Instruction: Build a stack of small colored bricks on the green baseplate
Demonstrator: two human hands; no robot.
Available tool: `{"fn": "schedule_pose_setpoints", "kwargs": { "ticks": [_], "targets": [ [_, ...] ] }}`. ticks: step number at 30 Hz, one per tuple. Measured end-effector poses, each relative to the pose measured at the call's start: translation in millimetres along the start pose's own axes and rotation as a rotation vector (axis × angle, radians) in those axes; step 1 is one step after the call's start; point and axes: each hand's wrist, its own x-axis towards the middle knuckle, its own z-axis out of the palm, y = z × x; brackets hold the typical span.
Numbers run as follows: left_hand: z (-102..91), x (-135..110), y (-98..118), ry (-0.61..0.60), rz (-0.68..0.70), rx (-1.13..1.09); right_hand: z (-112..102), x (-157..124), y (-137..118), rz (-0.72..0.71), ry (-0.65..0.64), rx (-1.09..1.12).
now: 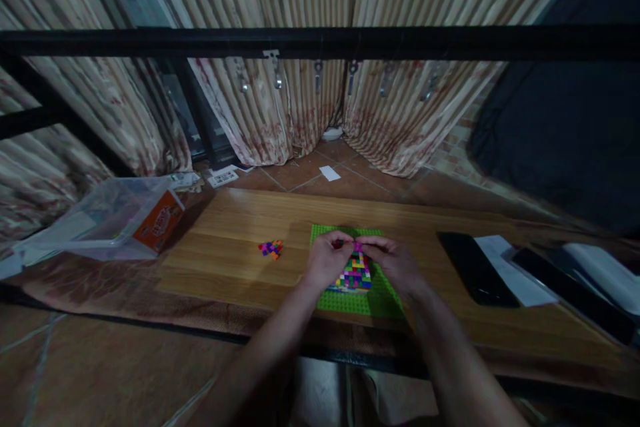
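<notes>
On the wood-grained tabletop [225, 233], a multicoloured block build of small plastic bricks [356, 278] sits on a flat, bright green studded baseplate [387, 305], between the person's hands. The left hand [325, 259] and right hand [395, 261] meet at its far end, fingers bent inward around a few magenta bricks [358, 247]. Whether either grip is grasping a loose brick or just pressing on fixed ones, I cannot tell. The step in hand looks like fitting or adjusting bricks at that end. The next move seems to call for careful alignment and a firm downward push, with the build braced. A small loose pile of orange, purple and red bricks [271, 249] lies left of the baseplate, apart from both hands.
</notes>
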Motion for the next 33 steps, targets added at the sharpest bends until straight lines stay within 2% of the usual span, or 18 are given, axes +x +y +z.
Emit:
{"fn": "schedule_pose_setpoints", "kwargs": {
  "ticks": [2,4,7,9,11,13,15,17,21,28,31,33],
  "targets": [
    [-5.8,0,-1,0.004,0.026,0.027,-1,-1,0,-0.001,-0.004,-0.017],
    [-20.8,3,-2,0.051,0.067,0.069,-2,-1,1,-0.006,-0.002,-0.037],
    [-61.8,8,-6,0.182,0.090,0.233,-4,-1,2,-0.025,0.014,-0.073],
    [-95.7,10,-13,0.248,0.014,0.441,-6,0,3,-0.031,0.022,-0.091],
    [-127.0,10,-22,0.196,-0.103,0.684,-8,1,3,-0.032,0.032,-0.115],
    [-150.2,8,-30,0.174,-0.151,0.736,-9,2,4,-0.046,0.038,-0.133],
    [-163.2,5,-37,0.126,-0.152,0.749,-9,3,4,-0.062,0.035,-0.148],
    [-167.4,3,-40,0.082,-0.136,0.748,-10,3,3,-0.070,0.032,-0.168],
    [-162.7,2,-41,0.024,-0.096,0.732,-8,2,1,-0.082,0.035,-0.222],
    [-156.4,3,-45,0.041,-0.049,0.685,-7,1,-2,-0.096,0.042,-0.282],
    [-156.2,3,-41,0.033,-0.019,0.640,-7,2,-3,-0.125,0.065,-0.273],
    [-154.2,2,-33,0.007,0.006,0.518,-5,1,-5,-0.151,0.107,-0.244]
  ]
}}
